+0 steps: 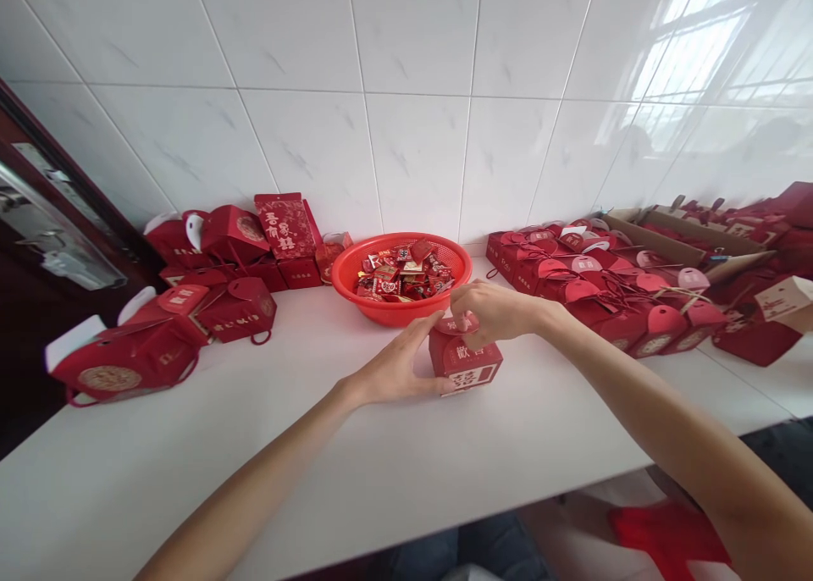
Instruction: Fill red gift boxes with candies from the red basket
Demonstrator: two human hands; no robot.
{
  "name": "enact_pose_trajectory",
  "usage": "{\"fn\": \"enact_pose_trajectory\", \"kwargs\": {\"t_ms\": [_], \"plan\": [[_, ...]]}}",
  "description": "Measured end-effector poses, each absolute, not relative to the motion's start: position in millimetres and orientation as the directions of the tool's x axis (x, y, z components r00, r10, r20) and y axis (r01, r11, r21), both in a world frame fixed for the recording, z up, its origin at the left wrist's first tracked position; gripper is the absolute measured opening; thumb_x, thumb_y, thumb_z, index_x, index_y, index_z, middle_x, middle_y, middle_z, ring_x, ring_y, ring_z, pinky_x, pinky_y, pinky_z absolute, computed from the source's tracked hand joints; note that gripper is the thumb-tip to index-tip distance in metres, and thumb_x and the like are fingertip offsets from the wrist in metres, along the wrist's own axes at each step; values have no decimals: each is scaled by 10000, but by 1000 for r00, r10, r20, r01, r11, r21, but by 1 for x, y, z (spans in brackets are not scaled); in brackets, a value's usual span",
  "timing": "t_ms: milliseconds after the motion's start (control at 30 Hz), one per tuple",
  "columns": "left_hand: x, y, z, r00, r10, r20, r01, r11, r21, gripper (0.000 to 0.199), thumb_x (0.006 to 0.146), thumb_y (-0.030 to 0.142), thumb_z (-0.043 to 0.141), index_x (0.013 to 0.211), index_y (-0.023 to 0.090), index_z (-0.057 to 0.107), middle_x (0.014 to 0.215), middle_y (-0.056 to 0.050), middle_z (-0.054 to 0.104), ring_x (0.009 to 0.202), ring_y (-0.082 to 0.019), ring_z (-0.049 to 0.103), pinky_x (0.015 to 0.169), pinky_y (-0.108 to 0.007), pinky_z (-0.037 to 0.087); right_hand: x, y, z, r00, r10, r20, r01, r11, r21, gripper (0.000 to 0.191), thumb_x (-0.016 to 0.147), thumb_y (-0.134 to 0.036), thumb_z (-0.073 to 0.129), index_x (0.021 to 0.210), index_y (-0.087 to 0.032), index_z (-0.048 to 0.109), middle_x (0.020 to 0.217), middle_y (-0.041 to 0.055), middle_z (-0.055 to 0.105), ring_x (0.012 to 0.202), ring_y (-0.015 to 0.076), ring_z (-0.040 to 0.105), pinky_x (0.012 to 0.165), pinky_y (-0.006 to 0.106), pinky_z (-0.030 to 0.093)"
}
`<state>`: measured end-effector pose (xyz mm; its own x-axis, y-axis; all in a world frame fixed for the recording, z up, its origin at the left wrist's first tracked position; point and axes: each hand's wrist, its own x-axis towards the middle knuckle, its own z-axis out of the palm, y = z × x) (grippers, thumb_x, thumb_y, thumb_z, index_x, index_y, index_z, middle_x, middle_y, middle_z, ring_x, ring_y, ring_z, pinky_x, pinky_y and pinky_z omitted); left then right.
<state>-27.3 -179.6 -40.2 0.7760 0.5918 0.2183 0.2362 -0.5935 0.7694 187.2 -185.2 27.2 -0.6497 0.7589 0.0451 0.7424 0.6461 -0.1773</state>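
A small red gift box (462,359) with white lettering stands on the white table in front of me. My left hand (400,365) is wrapped round its left side, thumb low at the front and fingers up by the top. On the top flaps, the curled fingers of my right hand (486,310) pinch at the closure; the fingertips are partly hidden. Just behind the box sits a red plastic basket (467,272) that holds several wrapped sweets (406,272).
Red boxes (235,306) with looped cords are grouped at the left, some with raised flaps. Many closed red boxes (590,284) fill the right side, beside an open cardboard carton (666,234). A tiled wall (419,157) bounds the back. A red stool (666,530) shows below the table.
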Motion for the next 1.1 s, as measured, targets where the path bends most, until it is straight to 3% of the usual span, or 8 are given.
{"fn": "enact_pose_trajectory", "kwargs": {"t_ms": [133, 333, 467, 533, 600, 833, 933, 1100], "plan": [[-21, -182, -53, 778, 587, 224, 213, -581, 785, 714, 775, 466, 778, 1396, 284, 474, 1440, -80, 533, 1326, -305, 499, 1117, -468, 412, 189, -184, 17, -660, 751, -12, 745, 652, -140, 134, 661, -85, 698, 621, -197, 636, 790, 21, 663, 761, 184, 587, 782, 334, 429], [-17, -183, -70, 722, 667, 184, 273, -518, 811, 805, 754, 472, 799, 1433, 267, 418, 1445, -111, 526, 1309, -325, 515, 1070, -488, 448, 196, -197, 7, -539, 840, 68, 795, 534, -288, 128, 771, -109, 662, 877, -180, 672, 962, 60, 679, 798, 182, 623, 693, 290, 469], [-14, -187, -73, 677, 696, 239, 282, -545, 789, 756, 749, 407, 808, 1391, 266, 435, 1420, -102, 538, 1290, -316, 519, 1064, -501, 446, 186, -228, -14, -382, 893, 236, 863, 436, -253, 246, 915, -343, 629, 1093, -173, 637, 1208, 154, 640, 1050, 277, 640, 864, 403, 510], [-13, -189, -74, 666, 698, 263, 290, -567, 771, 703, 746, 385, 810, 1349, 262, 472, 1382, -96, 563, 1273, -308, 527, 1061, -494, 448, 178, -242, -33, -292, 900, 324, 901, 373, -224, 283, 934, -377, 612, 1131, -174, 631, 1405, 207, 530, 1261, 342, 549, 989, 495, 468], [-12, -191, -75, 661, 698, 276, 290, -577, 764, 696, 742, 383, 817, 1342, 264, 484, 1370, -94, 573, 1270, -300, 530, 1059, -477, 452, 170, -252, -53, -164, 906, 390, 926, 278, -256, 365, 960, -400, 570, 1249, -178, 580, 1487, 233, 453, 1340, 362, 488, 1022, 544, 445], [-10, -194, -80, 620, 723, 305, 343, -599, 723, 688, 743, 372, 812, 1340, 264, 486, 1357, -96, 586, 1268, -297, 544, 1064, -481, 457, 151, -256, -87, 70, 926, 370, 942, 61, -329, 537, 1027, -464, 348, 1457, -160, 450, 1555, 257, 371, 1435, 385, 374, 1035, 582, 420], [-9, -195, -82, 611, 731, 304, 354, -596, 721, 702, 734, 368, 816, 1342, 260, 481, 1367, -105, 578, 1274, -308, 545, 1063, -488, 464, 145, -257, -90, 109, 907, 407, 955, 18, -297, 639, 991, -565, 394, 1470, -145, 446, 1544, 274, 378, 1433, 429, 350, 1039, 633, 385], [-8, -198, -79, 646, 691, 324, 338, -640, 690, 755, 744, 367, 810, 1397, 262, 446, 1415, -113, 544, 1325, -309, 507, 1105, -482, 434, 144, -255, -86, 153, 899, 411, 962, -40, -270, 615, 944, -530, 515, 1437, -162, 497, 1441, 276, 487, 1251, 431, 522, 877, 554, 508]]}}
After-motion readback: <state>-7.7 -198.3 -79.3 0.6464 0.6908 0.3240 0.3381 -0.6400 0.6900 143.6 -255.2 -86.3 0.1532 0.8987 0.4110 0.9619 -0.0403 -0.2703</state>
